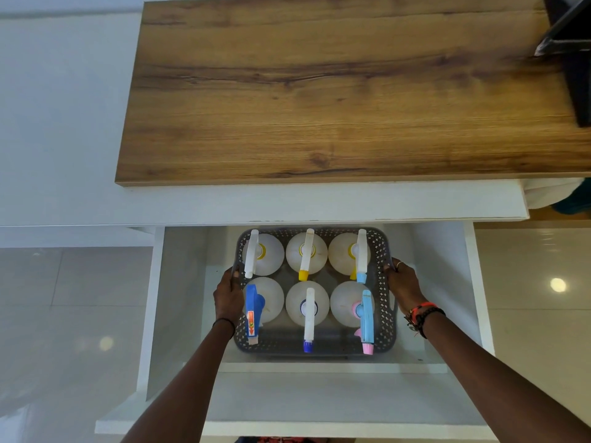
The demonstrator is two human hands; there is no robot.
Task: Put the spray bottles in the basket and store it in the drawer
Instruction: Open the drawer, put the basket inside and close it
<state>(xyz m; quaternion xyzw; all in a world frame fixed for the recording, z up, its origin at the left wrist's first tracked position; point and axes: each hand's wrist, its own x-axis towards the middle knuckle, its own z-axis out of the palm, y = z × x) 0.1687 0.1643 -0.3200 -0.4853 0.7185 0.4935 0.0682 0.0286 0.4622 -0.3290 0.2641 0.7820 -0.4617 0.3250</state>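
A grey perforated basket [382, 318] sits inside the open white drawer [476, 282], toward its back. Several white spray bottles stand upright in it in two rows, with nozzles in white, yellow, blue and pink; one at the front left has a blue spray head [253, 310]. My left hand [227, 297] grips the basket's left rim. On the right rim, my right hand [403, 284] holds the handle. Both wrists wear bracelets.
The drawer is pulled out under a wooden countertop [335, 91]. A black object [572, 46] sits at the counter's far right. Glossy tiled floor [64, 298] lies on both sides of the drawer. The drawer front panel [287, 426] is close to me.
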